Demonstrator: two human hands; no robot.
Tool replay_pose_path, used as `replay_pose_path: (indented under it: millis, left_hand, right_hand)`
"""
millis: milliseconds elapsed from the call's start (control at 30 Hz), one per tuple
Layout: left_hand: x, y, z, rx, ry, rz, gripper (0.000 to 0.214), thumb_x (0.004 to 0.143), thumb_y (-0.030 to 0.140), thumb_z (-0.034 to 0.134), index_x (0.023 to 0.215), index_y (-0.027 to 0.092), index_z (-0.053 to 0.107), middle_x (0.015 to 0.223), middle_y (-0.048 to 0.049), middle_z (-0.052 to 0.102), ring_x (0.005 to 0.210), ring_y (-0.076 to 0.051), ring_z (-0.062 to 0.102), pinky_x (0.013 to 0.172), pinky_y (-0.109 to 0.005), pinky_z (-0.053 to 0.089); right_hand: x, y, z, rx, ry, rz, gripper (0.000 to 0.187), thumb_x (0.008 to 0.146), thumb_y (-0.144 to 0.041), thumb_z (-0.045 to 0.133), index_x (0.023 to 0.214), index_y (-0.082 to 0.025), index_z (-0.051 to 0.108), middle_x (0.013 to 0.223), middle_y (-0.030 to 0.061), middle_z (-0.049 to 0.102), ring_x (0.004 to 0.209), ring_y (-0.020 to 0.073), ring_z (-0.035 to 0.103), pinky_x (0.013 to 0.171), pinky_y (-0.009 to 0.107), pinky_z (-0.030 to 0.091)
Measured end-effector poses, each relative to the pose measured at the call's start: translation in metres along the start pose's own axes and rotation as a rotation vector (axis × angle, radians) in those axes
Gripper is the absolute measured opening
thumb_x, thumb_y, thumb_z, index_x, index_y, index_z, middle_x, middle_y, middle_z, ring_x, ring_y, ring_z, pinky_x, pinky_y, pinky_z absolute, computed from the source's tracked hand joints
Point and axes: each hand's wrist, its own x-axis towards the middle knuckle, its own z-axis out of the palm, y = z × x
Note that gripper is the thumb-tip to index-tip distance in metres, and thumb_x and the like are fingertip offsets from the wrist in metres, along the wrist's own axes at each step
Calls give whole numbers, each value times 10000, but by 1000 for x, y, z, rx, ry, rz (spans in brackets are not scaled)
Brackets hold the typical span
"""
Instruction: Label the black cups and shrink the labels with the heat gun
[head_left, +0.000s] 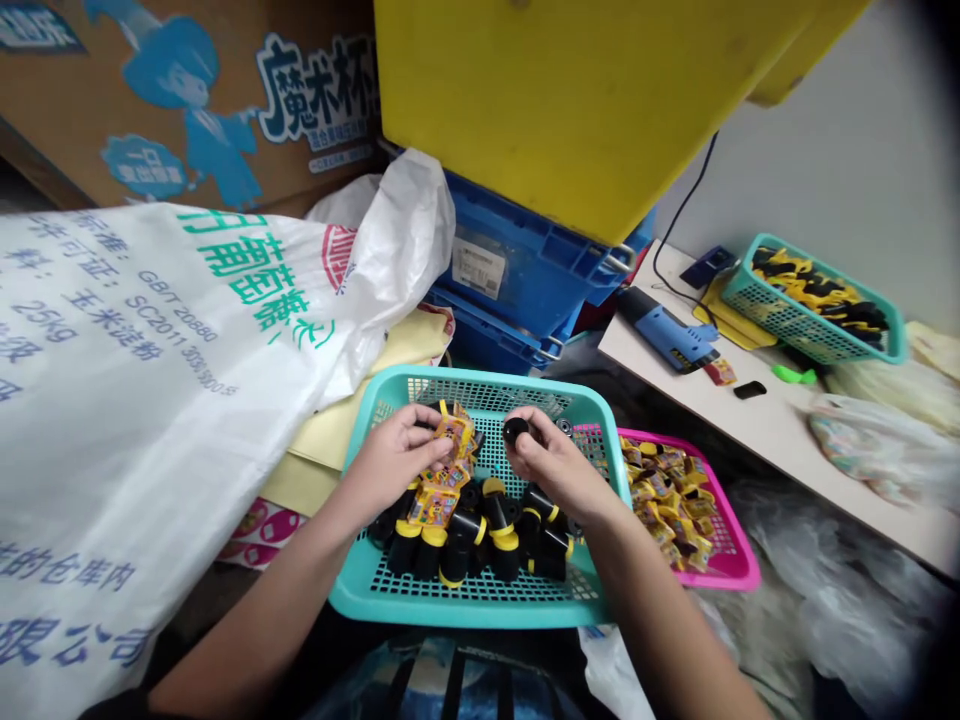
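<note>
Both hands work over the teal basket [465,605], centre of frame.
- Left hand [394,450]: fingers closed on a bunch of yellow printed packets [454,432], held above the basket's far half.
- Right hand [559,465]: pinched on one black cylinder [516,431], just beside the packets but not touching them.
- Basket floor: a loose heap of black-and-yellow cylinders [487,535], with a few packets among them.
- Pink basket [739,575], right of centre: a large pile of loose packets [667,490].
- Upper right, on the bench [750,425]: a second teal basket [806,340] heaped with black-and-yellow pieces.

Judgement: well underway, far from finished. Many cylinders and packets still wait, and which pieces are already done cannot be told.
</note>
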Motion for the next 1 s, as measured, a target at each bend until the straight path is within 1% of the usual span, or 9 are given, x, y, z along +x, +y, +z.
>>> replay_pose_path:
  millis: [100, 267, 433, 533, 600, 700, 767, 900, 1000]
  left_hand:
    - [-2, 2, 4, 51, -7, 13, 169, 716, 286, 714, 777, 184, 594, 695, 1, 730, 638, -145, 676, 636, -254, 531]
    - [-5, 5, 6, 179, -47, 78, 186, 741, 324, 693, 869, 208, 766, 943, -47, 781, 862, -201, 719, 825, -326, 553]
    - [-6, 4, 5, 271, -29, 204, 222, 774, 357, 643, 855, 210, 788, 862, -54, 780, 795, -218, 714, 755, -342, 564]
    - [-6, 5, 6, 250, 16, 240, 186, 752, 345, 667, 813, 213, 783, 907, -58, 779, 875, -228, 714, 844, -362, 557]
    - [-6, 5, 8, 195, 42, 203, 173, 727, 330, 697, 823, 207, 770, 942, -63, 778, 909, -228, 713, 883, -375, 550]
    - [-5, 4, 12, 66, 60, 128, 183, 668, 301, 757, 793, 180, 701, 843, -47, 766, 814, -201, 714, 789, -342, 572]
    - [-5, 3, 14, -35, 77, 107, 274, 618, 270, 804, 811, 179, 632, 805, -14, 743, 776, -171, 703, 730, -293, 567]
    - [-6, 4, 17, -201, 18, 33, 470, 591, 247, 842, 958, 195, 552, 816, 8, 745, 734, -139, 698, 682, -248, 557]
    - [-6, 5, 16, -209, 5, 11, 489, 610, 262, 839, 996, 197, 547, 734, 11, 747, 657, -139, 695, 632, -238, 549]
  right_hand:
    - [-1, -4, -2, 148, 46, -117, 473, 827, -576, 621, 1086, -203, 486, 808, 6, 486, 640, 104, 448, 550, 207, 361]
    - [-4, -7, -8, 56, 6, -171, 423, 784, -365, 762, 1128, -217, 566, 965, 26, 608, 784, 109, 575, 758, 238, 472]
    - [-5, -2, -10, 56, -18, -185, 362, 746, -340, 810, 1046, -206, 657, 1003, 31, 659, 899, 121, 618, 844, 242, 482]
    - [-6, -3, -10, 84, 32, -217, 352, 768, -371, 791, 1065, -225, 672, 989, 22, 654, 866, 110, 612, 801, 220, 493]
    - [-7, -5, -9, 110, 59, -236, 342, 801, -411, 758, 1083, -237, 673, 1007, 22, 639, 847, 104, 604, 756, 201, 498]
    - [-8, -9, -3, 145, 38, -192, 294, 840, -414, 719, 1071, -239, 670, 997, 16, 618, 747, 72, 580, 674, 168, 487]
    - [-8, -9, 1, 197, 4, -163, 254, 841, -390, 719, 1031, -229, 669, 973, 11, 614, 701, 54, 559, 639, 149, 475]
    - [-7, -4, 7, 265, -30, -140, 275, 802, -371, 760, 1010, -219, 666, 964, 16, 621, 739, 66, 571, 640, 147, 488]
    - [-4, -2, 6, 271, 2, -130, 380, 718, -377, 828, 1020, -218, 661, 941, 19, 637, 781, 88, 595, 690, 171, 510]
